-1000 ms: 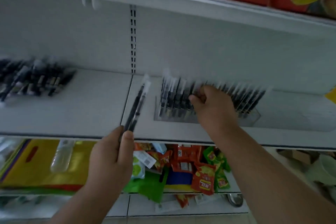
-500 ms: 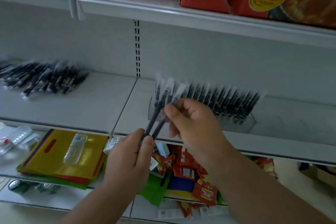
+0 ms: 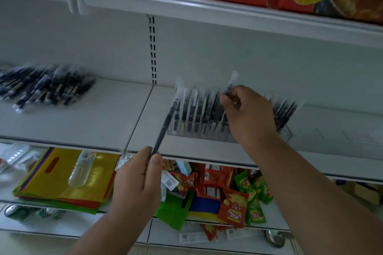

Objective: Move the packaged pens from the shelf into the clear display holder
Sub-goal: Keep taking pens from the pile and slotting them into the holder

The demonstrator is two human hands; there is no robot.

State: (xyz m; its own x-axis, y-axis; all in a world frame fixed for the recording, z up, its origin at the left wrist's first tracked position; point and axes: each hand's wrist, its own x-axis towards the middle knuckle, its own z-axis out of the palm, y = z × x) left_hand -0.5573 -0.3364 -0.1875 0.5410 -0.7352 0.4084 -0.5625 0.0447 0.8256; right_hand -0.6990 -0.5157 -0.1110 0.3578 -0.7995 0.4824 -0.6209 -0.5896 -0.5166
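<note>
**One pen in each hand, holder mostly filled**

Nearest, the left hand [image 3: 136, 180] pinches the lower end of a dark pen in a clear plastic sleeve [image 3: 164, 125] between thumb and curled fingers. From that grip the pen's long axis runs up and to the right, away from the person, and its far tip reaches the left end of the clear plastic display holder [image 3: 207, 135] on the white metal shelf [image 3: 83, 124].

Beyond it, the right hand [image 3: 249, 118] pinches a second sleeved dark pen [image 3: 231, 83] near its top, fingers curled round it. This one stands close to upright, sleeve tab above the grip, lower part hidden behind the hand, over the middle of the holder; whether it is seated yet I cannot tell.

The holder already carries a dense row of upright packaged pens, so much of the work looks done. Far left of both grips, a loose pile of packaged dark pens [image 3: 44, 88] lies flat on the shelf, waiting to be moved.
</note>
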